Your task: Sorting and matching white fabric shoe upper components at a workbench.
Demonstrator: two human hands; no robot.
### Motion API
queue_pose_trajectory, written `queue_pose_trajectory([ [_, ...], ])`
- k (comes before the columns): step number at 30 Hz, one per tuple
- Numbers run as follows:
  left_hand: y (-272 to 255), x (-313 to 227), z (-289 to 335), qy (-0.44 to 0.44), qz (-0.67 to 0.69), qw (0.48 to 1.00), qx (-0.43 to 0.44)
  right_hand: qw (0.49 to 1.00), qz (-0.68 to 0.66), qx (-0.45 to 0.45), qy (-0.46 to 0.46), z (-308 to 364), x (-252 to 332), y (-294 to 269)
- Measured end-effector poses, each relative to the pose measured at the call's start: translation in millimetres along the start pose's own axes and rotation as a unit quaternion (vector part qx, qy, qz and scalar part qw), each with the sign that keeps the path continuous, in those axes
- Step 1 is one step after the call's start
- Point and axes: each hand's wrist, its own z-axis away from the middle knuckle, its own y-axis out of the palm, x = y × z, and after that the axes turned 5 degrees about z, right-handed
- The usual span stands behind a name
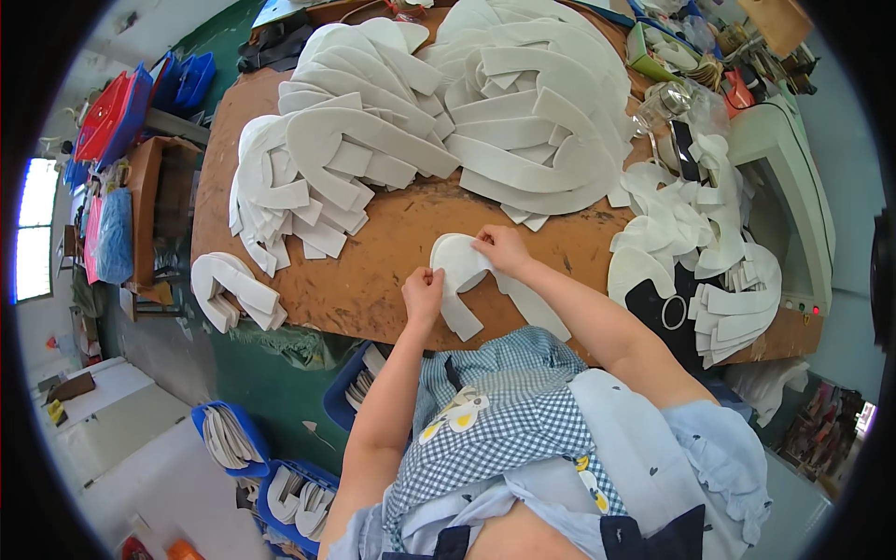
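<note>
A white horseshoe-shaped foam piece [464, 280] lies on the brown worktable [373, 252] right in front of me. My left hand [423, 292] pinches its left arm near the table's front edge. My right hand [504, 248] presses on the top curve of the same piece. Both hands touch it; it rests flat on the table.
Large fanned piles of white cut pieces [345, 131] [537, 103] fill the far half of the table. More pieces lie at the right [691, 233] and a small stack at the left corner [233, 291]. Blue bins [280, 485] with pieces stand on the floor. A machine [789, 177] sits at right.
</note>
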Motion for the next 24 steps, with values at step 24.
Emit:
queue_pose_trajectory([
  [24, 3.2, 4.7, -4.3, -0.071, -0.001, 0.997, -0.033, 0.996, 0.079, -0.032, -0.029, -14.4, 4.9, 18.6],
])
